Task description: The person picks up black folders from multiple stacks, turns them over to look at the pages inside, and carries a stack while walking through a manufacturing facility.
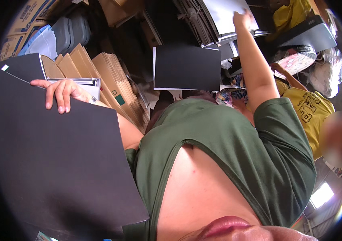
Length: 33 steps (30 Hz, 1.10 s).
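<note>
My left hand hooks its fingers over the upper edge of a large black board, which fills the left side and leans near my body. Behind it, another black board shows in part. At the upper right my arm reaches out, and my right hand is on a white sheet topping a stack of boards. Its fingers are blurred, so their grip is unclear. Between my arms, a smaller black board with white edges lies in front of me.
Folded cardboard stands in a row beside my left arm. Cartons and grey plastic tubs are at the far left. On the right are a co-worker in a yellow shirt, a grey bin and clear plastic wrapping.
</note>
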{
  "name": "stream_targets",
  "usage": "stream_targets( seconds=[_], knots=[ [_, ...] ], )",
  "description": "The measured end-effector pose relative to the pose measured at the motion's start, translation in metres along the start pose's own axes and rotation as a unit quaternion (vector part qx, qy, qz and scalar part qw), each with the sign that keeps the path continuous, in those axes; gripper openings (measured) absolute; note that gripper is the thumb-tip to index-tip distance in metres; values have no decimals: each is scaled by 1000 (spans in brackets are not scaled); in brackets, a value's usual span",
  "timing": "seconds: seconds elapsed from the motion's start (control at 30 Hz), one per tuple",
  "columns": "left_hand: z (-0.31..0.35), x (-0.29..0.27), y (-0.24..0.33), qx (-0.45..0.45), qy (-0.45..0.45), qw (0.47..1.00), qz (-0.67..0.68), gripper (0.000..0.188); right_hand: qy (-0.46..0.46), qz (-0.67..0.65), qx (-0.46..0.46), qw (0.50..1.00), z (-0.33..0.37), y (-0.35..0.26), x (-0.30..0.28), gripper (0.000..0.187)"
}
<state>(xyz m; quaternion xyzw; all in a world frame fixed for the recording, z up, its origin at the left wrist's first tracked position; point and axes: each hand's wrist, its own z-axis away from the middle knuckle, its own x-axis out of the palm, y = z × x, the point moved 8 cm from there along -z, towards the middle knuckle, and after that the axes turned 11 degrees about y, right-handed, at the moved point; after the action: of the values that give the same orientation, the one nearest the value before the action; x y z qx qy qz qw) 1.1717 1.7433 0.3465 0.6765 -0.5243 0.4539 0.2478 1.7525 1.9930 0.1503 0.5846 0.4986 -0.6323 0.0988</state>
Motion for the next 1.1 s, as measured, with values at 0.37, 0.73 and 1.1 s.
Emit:
stream_targets(
  seconds=[0.37, 0.73, 1.1],
  knots=[
    [10, -23, 0, 11, 8, 999, 44, 54, -126, 307, -328, 884, 64, -110, 55, 78],
    [21, -50, 11, 15, 19, 997, 73, 55, -309, 177, -461, 813, 25, -112, 45, 55],
    [27, -47, 34, 49, 22, 996, 67, 54, -284, 397, -579, 653, 76, -95, 34, 42]
  ],
)
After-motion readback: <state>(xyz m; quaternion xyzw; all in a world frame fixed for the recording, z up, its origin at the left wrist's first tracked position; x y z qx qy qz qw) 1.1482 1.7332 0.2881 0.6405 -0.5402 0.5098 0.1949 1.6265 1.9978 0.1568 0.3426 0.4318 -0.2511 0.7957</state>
